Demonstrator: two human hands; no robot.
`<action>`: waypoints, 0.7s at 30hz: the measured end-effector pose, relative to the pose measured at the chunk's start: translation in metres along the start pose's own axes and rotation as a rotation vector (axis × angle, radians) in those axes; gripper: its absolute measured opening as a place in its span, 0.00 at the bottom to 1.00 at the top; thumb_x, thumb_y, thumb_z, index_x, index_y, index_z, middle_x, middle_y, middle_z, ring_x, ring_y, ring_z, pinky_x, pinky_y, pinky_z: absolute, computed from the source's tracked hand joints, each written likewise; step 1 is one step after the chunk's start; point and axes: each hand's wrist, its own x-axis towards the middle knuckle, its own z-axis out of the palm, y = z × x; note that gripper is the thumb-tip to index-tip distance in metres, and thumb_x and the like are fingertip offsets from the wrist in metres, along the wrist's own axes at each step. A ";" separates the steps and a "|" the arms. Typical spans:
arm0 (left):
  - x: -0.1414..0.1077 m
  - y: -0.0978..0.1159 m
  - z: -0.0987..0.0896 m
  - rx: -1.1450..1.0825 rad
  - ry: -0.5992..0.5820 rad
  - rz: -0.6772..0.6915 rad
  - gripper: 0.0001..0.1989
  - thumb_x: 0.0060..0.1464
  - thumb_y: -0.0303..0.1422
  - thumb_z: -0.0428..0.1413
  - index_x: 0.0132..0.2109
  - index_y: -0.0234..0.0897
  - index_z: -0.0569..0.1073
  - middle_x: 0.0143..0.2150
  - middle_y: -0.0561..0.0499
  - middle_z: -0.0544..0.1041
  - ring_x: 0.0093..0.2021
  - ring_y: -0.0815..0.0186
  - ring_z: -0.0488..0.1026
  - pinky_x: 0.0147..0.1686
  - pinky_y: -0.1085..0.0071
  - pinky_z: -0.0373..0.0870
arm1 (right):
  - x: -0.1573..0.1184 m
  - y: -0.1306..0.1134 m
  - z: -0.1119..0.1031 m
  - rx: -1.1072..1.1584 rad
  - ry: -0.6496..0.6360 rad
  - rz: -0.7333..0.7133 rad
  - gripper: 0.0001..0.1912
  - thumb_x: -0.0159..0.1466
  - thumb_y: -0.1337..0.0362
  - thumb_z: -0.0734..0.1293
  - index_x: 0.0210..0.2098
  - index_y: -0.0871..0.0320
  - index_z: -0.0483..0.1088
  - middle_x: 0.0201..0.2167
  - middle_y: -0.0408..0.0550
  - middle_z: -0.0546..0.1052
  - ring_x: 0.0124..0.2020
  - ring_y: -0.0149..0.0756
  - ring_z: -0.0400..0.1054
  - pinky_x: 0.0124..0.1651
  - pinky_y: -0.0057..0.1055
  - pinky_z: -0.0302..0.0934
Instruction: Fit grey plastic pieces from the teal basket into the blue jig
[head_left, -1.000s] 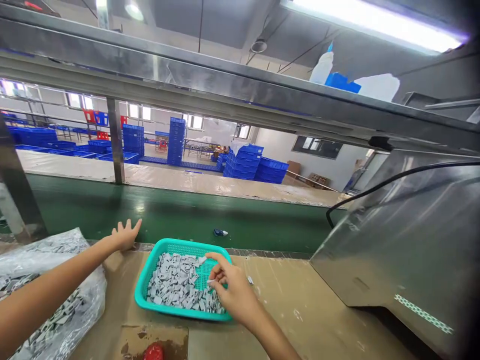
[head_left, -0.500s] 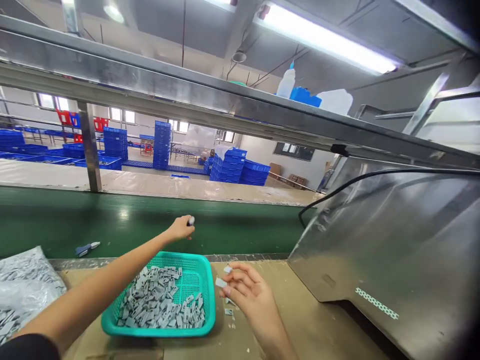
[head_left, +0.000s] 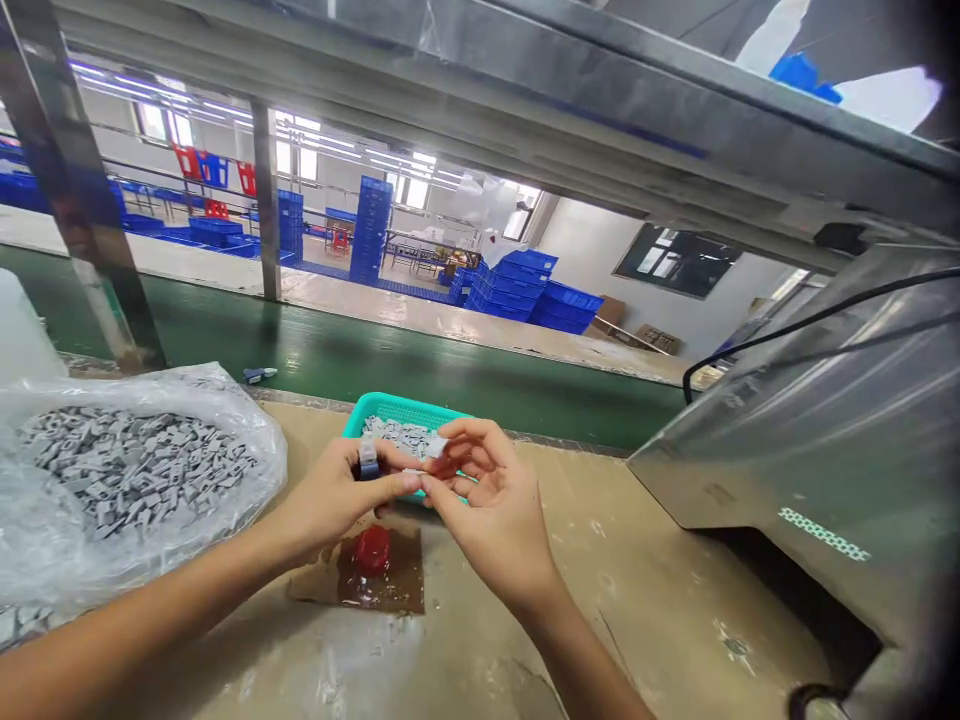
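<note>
My left hand (head_left: 341,495) is closed, with a small part with a clear top and dark blue end (head_left: 368,455) tucked in its fingers. Thumb tips of both hands meet at a tiny pale piece (head_left: 412,474), partly hidden. My right hand (head_left: 495,490) pinches there too, and a small light grey plastic piece (head_left: 436,447) shows by its index finger. Behind the hands, a green plastic basket (head_left: 367,402) holds many grey plastic pieces (head_left: 401,432). Below them a wet red object (head_left: 373,550) sits on a brown square (head_left: 409,590).
A clear plastic bag (head_left: 274,450) full of grey pieces (head_left: 142,470) lies at left. A blue-and-white part (head_left: 259,375) rests on the green belt (head_left: 465,363) beyond. A metal housing (head_left: 795,450) stands at right, with a steel shelf (head_left: 525,100) overhead.
My left hand has come back from above the green belt and now meets my right hand in front of the basket. The view has tilted down and shifted left, bringing the red object into sight.
</note>
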 end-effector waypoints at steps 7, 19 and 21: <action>-0.011 -0.006 -0.009 -0.411 -0.107 -0.334 0.13 0.34 0.33 0.67 0.22 0.29 0.72 0.17 0.56 0.65 0.18 0.80 0.57 0.16 0.85 0.54 | -0.023 0.000 0.006 -0.260 -0.078 -0.193 0.15 0.58 0.73 0.61 0.43 0.53 0.58 0.33 0.43 0.68 0.33 0.30 0.68 0.37 0.27 0.68; -0.015 0.002 -0.018 -0.083 -0.131 -0.283 0.19 0.44 0.44 0.59 0.30 0.28 0.73 0.19 0.53 0.69 0.15 0.78 0.58 0.11 0.84 0.49 | -0.034 0.011 -0.002 -0.151 -0.192 -0.069 0.16 0.56 0.72 0.61 0.39 0.53 0.51 0.30 0.40 0.65 0.28 0.27 0.62 0.33 0.27 0.62; -0.011 0.003 -0.024 -0.058 -0.058 -0.247 0.19 0.51 0.44 0.53 0.35 0.29 0.73 0.18 0.54 0.67 0.14 0.78 0.58 0.11 0.84 0.48 | -0.045 0.023 -0.005 -0.148 -0.242 0.029 0.17 0.55 0.72 0.61 0.39 0.53 0.50 0.30 0.39 0.65 0.27 0.26 0.61 0.32 0.26 0.61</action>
